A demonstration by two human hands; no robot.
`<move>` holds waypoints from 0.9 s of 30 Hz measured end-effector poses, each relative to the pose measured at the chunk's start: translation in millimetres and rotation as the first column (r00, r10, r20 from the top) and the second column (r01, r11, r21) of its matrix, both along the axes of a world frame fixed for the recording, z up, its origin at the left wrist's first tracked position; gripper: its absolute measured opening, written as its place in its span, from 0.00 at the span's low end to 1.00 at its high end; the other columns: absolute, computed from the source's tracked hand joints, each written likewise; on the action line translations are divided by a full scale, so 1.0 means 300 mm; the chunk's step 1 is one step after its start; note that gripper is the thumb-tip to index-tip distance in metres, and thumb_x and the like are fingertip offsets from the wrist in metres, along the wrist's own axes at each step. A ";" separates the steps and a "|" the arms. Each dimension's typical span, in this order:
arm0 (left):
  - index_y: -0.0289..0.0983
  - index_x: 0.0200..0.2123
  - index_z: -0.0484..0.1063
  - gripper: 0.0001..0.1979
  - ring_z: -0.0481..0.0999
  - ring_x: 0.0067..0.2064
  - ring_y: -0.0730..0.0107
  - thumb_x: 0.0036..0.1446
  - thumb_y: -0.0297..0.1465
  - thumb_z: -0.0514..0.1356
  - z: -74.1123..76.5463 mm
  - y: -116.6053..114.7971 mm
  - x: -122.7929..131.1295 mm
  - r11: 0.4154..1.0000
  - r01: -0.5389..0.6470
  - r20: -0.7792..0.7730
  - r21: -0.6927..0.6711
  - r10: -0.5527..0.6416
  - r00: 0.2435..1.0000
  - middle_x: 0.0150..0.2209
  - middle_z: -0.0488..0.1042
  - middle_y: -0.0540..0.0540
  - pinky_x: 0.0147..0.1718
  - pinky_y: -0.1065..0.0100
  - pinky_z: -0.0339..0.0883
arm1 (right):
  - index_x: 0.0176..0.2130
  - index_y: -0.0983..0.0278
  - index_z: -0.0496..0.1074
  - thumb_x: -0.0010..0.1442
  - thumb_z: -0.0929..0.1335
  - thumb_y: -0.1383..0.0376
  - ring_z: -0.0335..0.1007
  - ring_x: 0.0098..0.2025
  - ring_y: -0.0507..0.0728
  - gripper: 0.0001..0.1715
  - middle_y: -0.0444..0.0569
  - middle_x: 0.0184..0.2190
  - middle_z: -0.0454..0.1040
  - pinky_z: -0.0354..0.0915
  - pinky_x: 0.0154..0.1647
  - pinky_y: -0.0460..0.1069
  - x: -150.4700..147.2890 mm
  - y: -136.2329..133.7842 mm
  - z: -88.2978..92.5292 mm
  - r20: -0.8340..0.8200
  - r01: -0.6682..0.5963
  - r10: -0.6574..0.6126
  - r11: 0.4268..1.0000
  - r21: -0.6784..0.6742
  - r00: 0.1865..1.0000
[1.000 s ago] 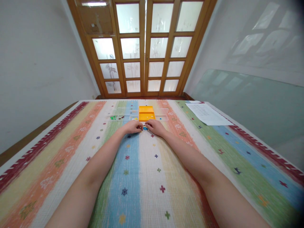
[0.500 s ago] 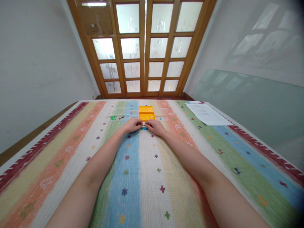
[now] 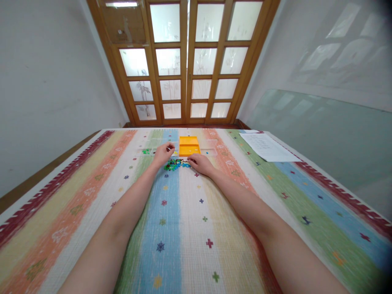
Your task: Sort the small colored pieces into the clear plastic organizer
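A pile of small green, blue and dark pieces (image 3: pixel 173 165) lies on the striped cloth; their kind is too small to make out. My left hand (image 3: pixel 164 154) hangs over the clear compartment box on the left, thumb and fingers pinched together, and whatever is between them is too small to name. At the right end of the pile rests my right hand (image 3: pixel 199 162), fingertips drawn together at the pieces. Behind the hands stands an open orange box (image 3: pixel 189 141) with a few tiny light bits in its near half. Green pieces (image 3: pixel 145 151) sit in a left compartment.
A clear box (image 3: pixel 213 143) with a small blue piece (image 3: pixel 207 153) lies right of the orange one. Printed paper sheets (image 3: pixel 269 148) lie at the table's far right. The striped tablecloth (image 3: pixel 190 228) covers the table. Beyond it are wooden glazed doors (image 3: pixel 187 77).
My left hand has moved from the pile, away and to the left, over the clear box, uncovering the green and dark pieces. My right hand has stayed nearly still.
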State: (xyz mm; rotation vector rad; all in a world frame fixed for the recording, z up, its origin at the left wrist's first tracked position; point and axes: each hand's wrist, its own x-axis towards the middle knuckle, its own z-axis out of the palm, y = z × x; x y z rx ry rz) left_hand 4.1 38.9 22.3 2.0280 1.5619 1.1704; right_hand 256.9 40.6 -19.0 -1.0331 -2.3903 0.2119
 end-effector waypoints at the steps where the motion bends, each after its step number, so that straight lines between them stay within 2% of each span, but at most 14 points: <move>1: 0.38 0.40 0.76 0.08 0.75 0.35 0.68 0.60 0.32 0.58 0.001 0.001 -0.004 1.000 -0.029 0.015 -0.005 0.029 0.999 0.37 0.80 0.48 0.38 0.68 0.69 | 0.46 0.61 0.79 0.71 0.65 0.62 0.74 0.46 0.57 0.13 0.51 0.44 0.80 0.63 0.47 0.49 0.000 0.000 0.000 -0.001 -0.003 0.003 1.000 0.000 1.000; 7: 0.37 0.39 0.78 0.09 0.74 0.33 0.69 0.61 0.33 0.59 -0.006 0.015 -0.022 0.989 -0.143 0.041 0.050 0.141 0.989 0.37 0.80 0.47 0.38 0.68 0.67 | 0.46 0.61 0.79 0.71 0.65 0.62 0.73 0.45 0.57 0.13 0.50 0.43 0.80 0.63 0.46 0.49 0.001 -0.003 0.003 0.007 -0.001 0.001 1.000 -0.004 1.000; 21: 0.39 0.43 0.80 0.12 0.77 0.38 0.65 0.60 0.33 0.58 -0.059 0.043 -0.051 0.976 -0.220 0.040 -0.004 0.220 0.975 0.42 0.82 0.45 0.40 0.68 0.68 | 0.46 0.61 0.79 0.71 0.65 0.62 0.74 0.45 0.58 0.13 0.51 0.43 0.80 0.63 0.47 0.50 0.002 0.002 -0.002 -0.012 -0.010 0.009 1.000 -0.012 1.000; 27: 0.39 0.42 0.80 0.12 0.79 0.41 0.64 0.60 0.34 0.58 -0.082 0.057 -0.051 0.969 -0.247 0.037 0.009 0.247 0.968 0.41 0.82 0.45 0.43 0.68 0.68 | 0.46 0.61 0.79 0.71 0.65 0.62 0.74 0.45 0.57 0.13 0.51 0.43 0.80 0.63 0.47 0.49 -0.001 0.002 0.000 -0.001 -0.009 0.009 1.000 -0.008 1.000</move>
